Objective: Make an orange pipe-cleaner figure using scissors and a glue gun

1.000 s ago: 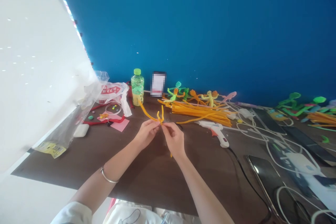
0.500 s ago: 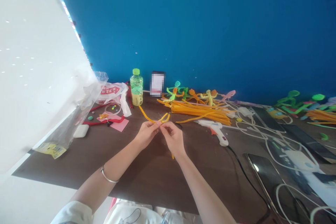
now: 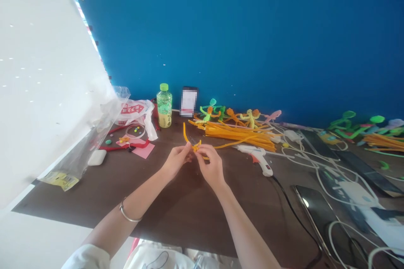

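Between my two hands is an orange pipe cleaner [image 3: 186, 133], bent into a small bunched shape at the fingertips. One straight end sticks up past my left hand [image 3: 177, 160], whose thumb and fingers pinch the piece. My right hand [image 3: 211, 165] grips the bunched part from the other side, its fingers curled. Part of the twist is hidden behind the fingers. Beyond the hands lies a bundle of orange pipe cleaners [image 3: 240, 135], with small bent pipe-cleaner figures [image 3: 251, 117] in several colours behind it.
A white glue gun [image 3: 257, 157] lies to the right, its black cord running toward a phone [image 3: 315, 210]. White cables tangle at far right. A green-capped bottle [image 3: 164, 107] and a propped phone [image 3: 188, 101] stand at the back. Pink paper [image 3: 144, 149] and plastic bags [image 3: 139, 111] lie left.
The pipe cleaner's loop has become a tighter bunch at my fingertips. Its free end has swung from pointing left to nearly upright. My right hand has turned slightly.
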Motion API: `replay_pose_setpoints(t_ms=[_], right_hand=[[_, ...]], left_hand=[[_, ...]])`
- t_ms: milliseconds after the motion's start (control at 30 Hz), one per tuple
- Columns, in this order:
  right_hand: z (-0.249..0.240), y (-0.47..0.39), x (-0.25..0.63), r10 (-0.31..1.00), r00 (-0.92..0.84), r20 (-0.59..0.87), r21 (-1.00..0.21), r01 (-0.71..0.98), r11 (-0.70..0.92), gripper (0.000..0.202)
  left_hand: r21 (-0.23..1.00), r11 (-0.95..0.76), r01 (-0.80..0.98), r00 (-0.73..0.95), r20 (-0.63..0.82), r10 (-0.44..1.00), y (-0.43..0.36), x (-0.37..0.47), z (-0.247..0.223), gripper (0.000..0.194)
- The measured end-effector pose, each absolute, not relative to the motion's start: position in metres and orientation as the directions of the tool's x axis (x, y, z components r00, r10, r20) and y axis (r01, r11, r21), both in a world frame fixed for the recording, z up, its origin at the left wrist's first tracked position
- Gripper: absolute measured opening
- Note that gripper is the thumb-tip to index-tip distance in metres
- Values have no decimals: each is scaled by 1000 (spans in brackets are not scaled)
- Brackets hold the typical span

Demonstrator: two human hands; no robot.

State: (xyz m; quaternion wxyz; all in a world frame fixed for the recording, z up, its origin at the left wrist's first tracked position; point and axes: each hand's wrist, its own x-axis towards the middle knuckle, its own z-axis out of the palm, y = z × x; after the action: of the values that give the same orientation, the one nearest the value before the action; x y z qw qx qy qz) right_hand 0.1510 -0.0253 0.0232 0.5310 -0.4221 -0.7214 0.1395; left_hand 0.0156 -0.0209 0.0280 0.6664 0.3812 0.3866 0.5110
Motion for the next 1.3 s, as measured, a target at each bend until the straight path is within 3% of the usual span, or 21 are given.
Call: replay_pose_setpoints(t_ms=[67, 133, 200, 267, 367, 467, 633, 867, 1100, 1200, 1300], right_hand=[[24, -26, 151, 765, -26, 644, -673, 457, 582, 9], [26, -27, 151, 764, -2, 645, -681, 453, 575, 8], [27, -27, 151, 763, -16, 646, -679, 447, 583, 8], [28, -28, 151, 751, -40, 659, -659, 452, 602, 8], [28, -28, 151, 715, -63, 696, -604, 487, 631, 8], [28, -29, 151, 686, -49, 726, -571, 513, 641, 7], [27, -30, 151, 685, -7, 729, -586, 510, 629, 7], [28, -30, 151, 694, 14, 720, -605, 504, 617, 7], [29, -30, 151, 692, 18, 721, -607, 497, 620, 8], [29, -30, 151, 698, 15, 716, -617, 482, 623, 8], [29, -30, 151, 707, 23, 707, -640, 445, 626, 8]], left_hand=[[981, 5, -192, -44, -14, 999, -24, 14, 30, 38], [960, -278, 23, -223, 276, 935, -27, 11, 33, 25], [869, -462, 176, -140, 487, 862, -27, 7, 36, 30], [810, -541, 226, 18, 552, 834, -24, 4, 37, 27], [837, -513, 191, 44, 515, 856, -18, 1, 30, 16], [921, -385, 52, 29, 384, 923, -18, 3, 21, 10], [965, -257, -51, 99, 261, 960, -28, 11, 25, 15], [955, -124, -268, 149, 168, 974, -27, 13, 35, 20], [868, 137, -477, 304, 16, 953, -24, 13, 30, 21], [863, 128, -488, 280, 16, 960, -25, 15, 29, 19], [907, -26, -421, 186, 114, 976, -25, 18, 28, 15]])
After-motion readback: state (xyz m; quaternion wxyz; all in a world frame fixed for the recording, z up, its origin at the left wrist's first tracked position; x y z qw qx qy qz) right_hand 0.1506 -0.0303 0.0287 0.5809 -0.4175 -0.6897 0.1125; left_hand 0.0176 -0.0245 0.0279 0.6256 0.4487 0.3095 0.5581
